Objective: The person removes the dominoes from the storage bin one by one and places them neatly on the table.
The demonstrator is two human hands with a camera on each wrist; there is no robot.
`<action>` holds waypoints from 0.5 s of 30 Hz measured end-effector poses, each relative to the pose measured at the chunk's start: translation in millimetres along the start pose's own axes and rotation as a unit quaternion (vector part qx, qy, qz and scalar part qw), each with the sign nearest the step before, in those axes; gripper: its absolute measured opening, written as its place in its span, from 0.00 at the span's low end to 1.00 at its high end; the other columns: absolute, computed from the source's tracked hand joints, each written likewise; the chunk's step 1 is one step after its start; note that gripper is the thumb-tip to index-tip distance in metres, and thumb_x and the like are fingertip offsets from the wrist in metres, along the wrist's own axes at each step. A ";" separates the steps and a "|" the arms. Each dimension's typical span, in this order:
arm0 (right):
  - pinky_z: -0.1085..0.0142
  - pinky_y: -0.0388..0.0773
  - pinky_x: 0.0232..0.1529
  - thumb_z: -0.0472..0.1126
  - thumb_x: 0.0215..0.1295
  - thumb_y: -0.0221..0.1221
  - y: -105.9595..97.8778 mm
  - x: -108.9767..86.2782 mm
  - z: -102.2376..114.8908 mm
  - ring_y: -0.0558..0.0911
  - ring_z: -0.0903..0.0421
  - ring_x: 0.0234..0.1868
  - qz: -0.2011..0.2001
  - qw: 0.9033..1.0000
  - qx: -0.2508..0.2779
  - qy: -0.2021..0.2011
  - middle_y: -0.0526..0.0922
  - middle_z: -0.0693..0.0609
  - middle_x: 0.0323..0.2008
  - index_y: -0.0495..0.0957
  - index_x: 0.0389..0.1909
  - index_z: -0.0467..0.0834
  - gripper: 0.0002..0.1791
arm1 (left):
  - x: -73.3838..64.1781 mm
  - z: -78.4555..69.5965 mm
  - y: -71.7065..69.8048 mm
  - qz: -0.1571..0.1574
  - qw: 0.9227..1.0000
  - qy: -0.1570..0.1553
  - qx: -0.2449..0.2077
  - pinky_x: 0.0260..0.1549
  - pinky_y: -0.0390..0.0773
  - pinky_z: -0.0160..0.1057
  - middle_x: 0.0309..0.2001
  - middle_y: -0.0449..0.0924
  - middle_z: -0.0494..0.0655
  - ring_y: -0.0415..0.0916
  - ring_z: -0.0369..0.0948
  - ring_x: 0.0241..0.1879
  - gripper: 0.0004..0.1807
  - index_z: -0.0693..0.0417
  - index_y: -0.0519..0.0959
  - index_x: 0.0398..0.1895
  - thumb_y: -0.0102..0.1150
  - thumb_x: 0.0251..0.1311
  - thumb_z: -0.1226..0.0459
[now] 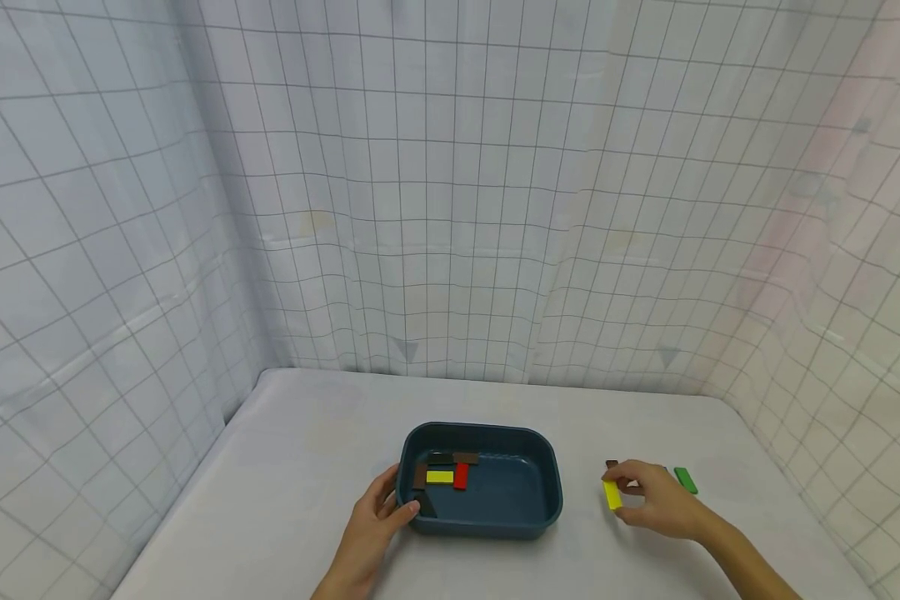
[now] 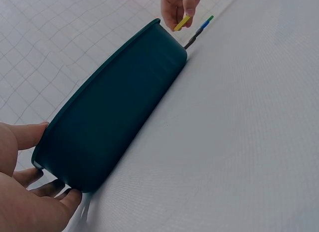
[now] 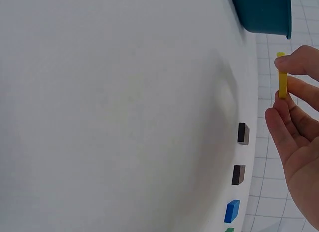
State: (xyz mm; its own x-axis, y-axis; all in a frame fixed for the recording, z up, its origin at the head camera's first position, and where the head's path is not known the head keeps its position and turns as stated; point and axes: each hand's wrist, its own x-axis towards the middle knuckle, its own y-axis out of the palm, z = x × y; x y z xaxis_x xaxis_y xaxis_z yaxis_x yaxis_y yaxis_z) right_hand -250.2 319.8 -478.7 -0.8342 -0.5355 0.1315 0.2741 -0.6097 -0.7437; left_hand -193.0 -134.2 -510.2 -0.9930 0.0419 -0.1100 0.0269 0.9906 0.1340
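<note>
My left hand (image 1: pixel 367 527) grips the left end of a dark teal plastic basin (image 1: pixel 487 529), thumb at the rim and fingers round the outside wall. Inside, towards the left, lie a yellow block (image 1: pixel 440 477), a red block (image 1: pixel 461 477) and several dark brown or black ones. Right of the basin, my right hand (image 1: pixel 663 500) pinches another flat yellow block (image 3: pixel 282 82) by its ends between thumb and fingertips, raised above the table. Beyond that hand, a row of blocks on the table includes two dark ones (image 3: pixel 243 133), a blue block (image 3: pixel 232 211) and a green block (image 1: pixel 686 481).
A white cloth covers the table (image 1: pixel 307 442). White curtains with a dark grid pattern (image 1: pixel 465 208) hang behind it and along both sides. The row of loose blocks lies near the table's right side.
</note>
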 end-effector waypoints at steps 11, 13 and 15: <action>0.58 0.84 0.51 0.38 0.56 0.74 6.2 -18.3 -18.6 0.80 0.52 0.49 0.019 0.998 -0.013 0.065 0.82 0.47 0.51 0.80 0.54 0.35 0.25 | -1.4 -1.2 1.0 -0.001 1.000 -0.002 0.005 0.69 0.61 0.64 0.78 0.52 0.69 0.52 0.67 0.75 0.44 0.63 0.55 0.80 0.69 0.68 0.63; 0.60 0.84 0.51 0.39 0.56 0.75 7.9 -18.9 -21.3 0.81 0.54 0.48 0.017 0.998 -0.020 0.062 0.82 0.48 0.51 0.80 0.53 0.36 0.25 | -1.8 -1.5 0.9 -0.001 1.000 -0.002 0.002 0.69 0.61 0.64 0.78 0.53 0.69 0.52 0.67 0.75 0.44 0.63 0.55 0.80 0.69 0.68 0.63; 0.61 0.84 0.50 0.39 0.55 0.75 9.4 -19.4 -23.7 0.81 0.54 0.48 0.015 0.998 -0.020 0.063 0.83 0.49 0.50 0.81 0.53 0.36 0.25 | -2.1 -1.6 0.7 -0.001 1.000 -0.001 0.001 0.69 0.61 0.64 0.78 0.53 0.69 0.52 0.67 0.75 0.44 0.63 0.55 0.80 0.69 0.68 0.63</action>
State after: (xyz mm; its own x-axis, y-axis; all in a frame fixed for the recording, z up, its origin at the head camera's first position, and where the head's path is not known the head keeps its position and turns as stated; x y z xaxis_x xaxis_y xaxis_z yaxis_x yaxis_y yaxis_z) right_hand -242.8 338.3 -503.8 -0.8804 -0.4734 0.0272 0.2823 -0.5693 -0.7722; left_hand -191.0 -133.8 -508.2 -0.9928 0.0395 -0.1131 0.0244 0.9909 0.1322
